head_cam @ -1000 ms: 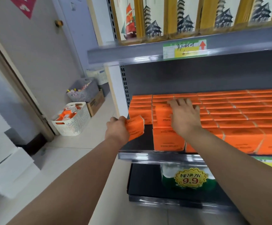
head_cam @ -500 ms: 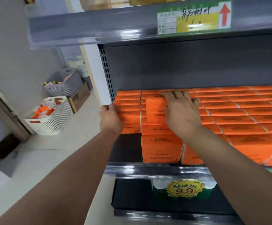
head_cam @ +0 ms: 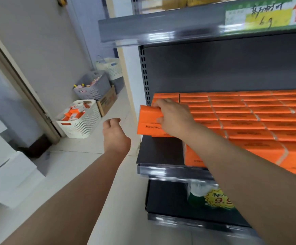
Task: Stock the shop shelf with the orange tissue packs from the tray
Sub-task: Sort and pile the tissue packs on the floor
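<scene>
Orange packs (head_cam: 249, 119), dark print; shelf (head_cam: 161, 151) seemingly charcoal

Both bare forearms stretched forward, left hand (head_cam: 116, 137) in the air, fingers loosely curled, holding nothing, right hand (head_cam: 176, 119) higher and to the right, fingers over the top of an orange tissue pack (head_cam: 148, 121), thumb on its near face
</scene>
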